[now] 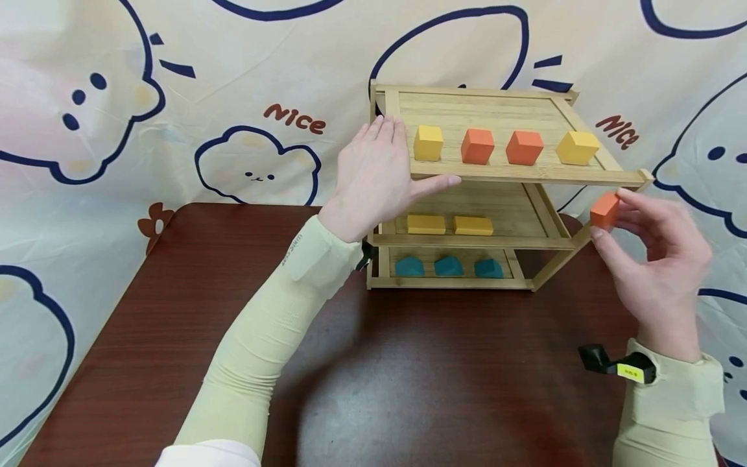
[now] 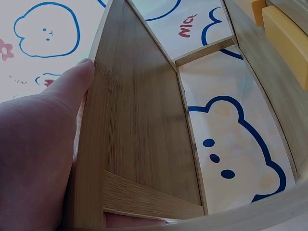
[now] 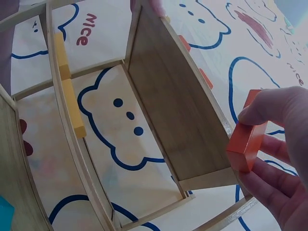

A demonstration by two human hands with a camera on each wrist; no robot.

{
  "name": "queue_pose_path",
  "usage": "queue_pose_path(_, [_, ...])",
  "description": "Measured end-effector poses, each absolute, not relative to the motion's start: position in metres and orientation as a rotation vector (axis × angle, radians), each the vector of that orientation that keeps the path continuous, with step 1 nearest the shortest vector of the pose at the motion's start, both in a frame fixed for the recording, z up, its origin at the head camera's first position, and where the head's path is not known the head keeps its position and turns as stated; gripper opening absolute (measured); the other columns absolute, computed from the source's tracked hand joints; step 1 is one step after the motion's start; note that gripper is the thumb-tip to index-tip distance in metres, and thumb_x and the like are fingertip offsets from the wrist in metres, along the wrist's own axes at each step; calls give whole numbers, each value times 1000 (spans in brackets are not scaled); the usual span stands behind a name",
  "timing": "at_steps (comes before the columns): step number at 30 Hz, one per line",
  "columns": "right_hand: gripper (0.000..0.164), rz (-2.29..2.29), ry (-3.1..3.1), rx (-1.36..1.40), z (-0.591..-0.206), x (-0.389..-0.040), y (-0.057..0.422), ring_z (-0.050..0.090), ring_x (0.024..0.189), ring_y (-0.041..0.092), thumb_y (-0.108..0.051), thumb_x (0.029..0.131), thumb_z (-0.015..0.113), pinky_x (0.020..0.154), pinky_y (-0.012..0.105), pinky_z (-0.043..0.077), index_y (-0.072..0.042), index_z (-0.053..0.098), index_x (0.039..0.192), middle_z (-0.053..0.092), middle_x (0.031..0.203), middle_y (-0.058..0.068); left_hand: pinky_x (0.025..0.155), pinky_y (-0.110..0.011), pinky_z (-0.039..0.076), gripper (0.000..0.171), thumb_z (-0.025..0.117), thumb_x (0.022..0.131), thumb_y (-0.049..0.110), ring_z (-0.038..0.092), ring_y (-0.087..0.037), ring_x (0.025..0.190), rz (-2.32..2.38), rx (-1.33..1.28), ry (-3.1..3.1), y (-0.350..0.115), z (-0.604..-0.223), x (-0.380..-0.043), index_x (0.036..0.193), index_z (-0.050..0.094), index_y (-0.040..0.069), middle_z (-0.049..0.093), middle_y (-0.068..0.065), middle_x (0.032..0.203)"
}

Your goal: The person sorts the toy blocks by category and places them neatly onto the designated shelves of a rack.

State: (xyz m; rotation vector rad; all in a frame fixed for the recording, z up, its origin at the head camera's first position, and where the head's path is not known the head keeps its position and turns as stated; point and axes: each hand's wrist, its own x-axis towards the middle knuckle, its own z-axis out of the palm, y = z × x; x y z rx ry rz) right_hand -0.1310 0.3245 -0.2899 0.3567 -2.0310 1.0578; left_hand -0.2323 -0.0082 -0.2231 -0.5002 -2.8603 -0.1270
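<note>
A three-tier wooden shelf rack [image 1: 467, 242] stands on the table. My left hand [image 1: 376, 175] lies at the left end of its top tier, fingers straight, thumb stretched along the front rail. In the left wrist view, the thumb [image 2: 72, 82] touches the front edge of the top board [image 2: 144, 110]. Just off the rack's right front corner, my right hand [image 1: 665, 253] pinches an orange block [image 1: 604, 211] between thumb and fingers. The block [image 3: 246, 139] shows whole faces in the right wrist view, apart from the rack.
Along the top tier stand two yellow blocks [image 1: 428, 143] and two orange blocks [image 1: 477, 146]. Two flat yellow blocks [image 1: 426, 224] lie on the middle tier. Three teal blocks [image 1: 448, 266] sit on the bottom tier. A patterned cloth [image 1: 245, 78] hangs behind the dark table [image 1: 408, 376].
</note>
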Motion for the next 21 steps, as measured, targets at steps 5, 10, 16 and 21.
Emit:
queue_pose_path(5, [49, 1028, -2079, 392, -291, -132, 325, 65, 103, 13, 12, 80, 77, 93, 20, 50, 4, 69, 127, 65, 119, 14, 121, -33, 14, 130, 26, 76, 98, 27, -28, 149, -131, -499, -2859, -8, -223, -233, 158, 29, -3, 33, -17, 161])
queue_pose_path(10, [53, 1012, -2151, 407, -295, -132, 323, 64, 101, 11, 18, 77, 77, 87, 15, 50, 2, 70, 127, 66, 118, 13, 121, -33, 16, 129, 27, 76, 98, 29, -29, 149, -141, -503, -2849, -8, -224, -233, 157, 31, -3, 35, -18, 160])
queue_pose_path(16, [52, 1016, -2237, 396, -295, -130, 314, 60, 92, 12, 19, 78, 77, 66, 11, 44, -1, 72, 126, 66, 118, 7, 121, -34, 17, 129, 27, 77, 98, 30, -29, 148, -139, -507, -2839, -9, -225, -232, 156, 31, -4, 36, -18, 159])
queue_pose_path(21, [55, 972, -2326, 413, -294, -130, 308, 56, 91, 13, 21, 76, 77, 63, 11, 42, -4, 74, 125, 64, 116, -3, 121, -34, 17, 129, 27, 76, 98, 30, -29, 148, -141, -507, -2839, -9, -225, -232, 156, 31, -3, 36, -18, 159])
